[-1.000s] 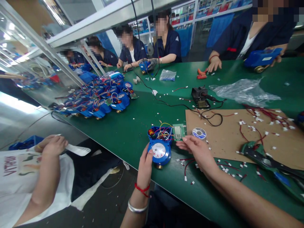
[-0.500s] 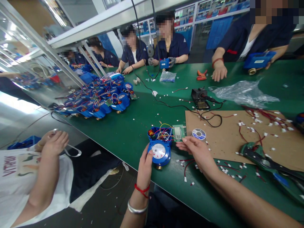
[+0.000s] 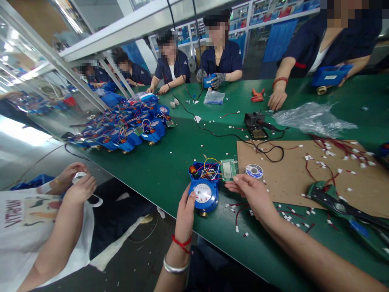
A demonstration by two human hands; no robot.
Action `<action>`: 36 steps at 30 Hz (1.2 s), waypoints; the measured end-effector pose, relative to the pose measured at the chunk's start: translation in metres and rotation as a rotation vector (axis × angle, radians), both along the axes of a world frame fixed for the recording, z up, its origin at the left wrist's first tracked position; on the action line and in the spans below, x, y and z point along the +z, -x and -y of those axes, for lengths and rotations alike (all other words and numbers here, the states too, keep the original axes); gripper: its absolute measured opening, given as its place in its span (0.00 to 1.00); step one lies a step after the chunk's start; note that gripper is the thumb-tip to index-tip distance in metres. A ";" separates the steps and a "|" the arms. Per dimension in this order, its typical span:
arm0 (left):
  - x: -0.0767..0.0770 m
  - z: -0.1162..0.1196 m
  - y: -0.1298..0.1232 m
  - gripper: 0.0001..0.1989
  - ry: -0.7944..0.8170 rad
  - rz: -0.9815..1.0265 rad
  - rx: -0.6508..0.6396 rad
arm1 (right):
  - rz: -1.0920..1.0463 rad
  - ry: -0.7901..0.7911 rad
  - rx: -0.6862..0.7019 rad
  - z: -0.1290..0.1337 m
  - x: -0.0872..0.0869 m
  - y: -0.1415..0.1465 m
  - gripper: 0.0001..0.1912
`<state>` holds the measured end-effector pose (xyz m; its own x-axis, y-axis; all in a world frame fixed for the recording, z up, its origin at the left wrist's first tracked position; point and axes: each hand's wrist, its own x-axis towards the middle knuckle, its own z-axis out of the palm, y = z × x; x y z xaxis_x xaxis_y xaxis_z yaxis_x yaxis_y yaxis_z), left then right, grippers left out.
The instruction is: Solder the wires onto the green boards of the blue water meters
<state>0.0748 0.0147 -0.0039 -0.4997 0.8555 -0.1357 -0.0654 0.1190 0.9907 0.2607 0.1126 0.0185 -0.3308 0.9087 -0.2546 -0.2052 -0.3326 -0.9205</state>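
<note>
A blue water meter [image 3: 204, 194] with a round white dial lies on the green table [image 3: 179, 160]. My left hand [image 3: 186, 209] grips its left side, the thumb resting at the dial's edge. Coloured wires [image 3: 209, 172] run from the meter's open upper compartment to a green circuit board [image 3: 228, 170] with a small display. My right hand [image 3: 249, 192] pinches the lower right corner of that board between thumb and fingers. Just right of the board sits a solder spool [image 3: 254, 171].
Brown cardboard [image 3: 288, 178] carries short red leads with white connectors and large green-handled pliers [image 3: 337, 207]. Behind are a soldering iron stand [image 3: 255, 125], a plastic bag [image 3: 313, 119] and orange pliers [image 3: 257, 95]. Several blue meters [image 3: 127, 125] crowd the left. Co-workers sit around.
My hands, the meter and the board stay in place. At left, a co-worker's hands have moved with a white strip. Across the table, a co-worker's hand has shifted slightly toward the plastic bag.
</note>
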 end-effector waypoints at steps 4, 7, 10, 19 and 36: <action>0.000 0.000 0.000 0.25 0.002 0.001 0.000 | 0.003 -0.006 0.000 0.000 -0.001 0.000 0.14; 0.000 0.000 -0.001 0.25 0.009 0.015 0.000 | 0.001 -0.008 0.004 0.000 -0.002 0.000 0.14; 0.001 0.000 -0.001 0.25 0.014 0.027 0.006 | 0.009 -0.002 -0.002 0.000 -0.001 0.000 0.14; 0.002 0.000 -0.001 0.24 0.003 -0.003 0.003 | 0.000 0.009 -0.004 0.000 0.002 0.000 0.15; 0.004 0.001 0.000 0.24 0.009 -0.005 -0.009 | 0.016 0.008 0.001 0.000 -0.003 0.000 0.14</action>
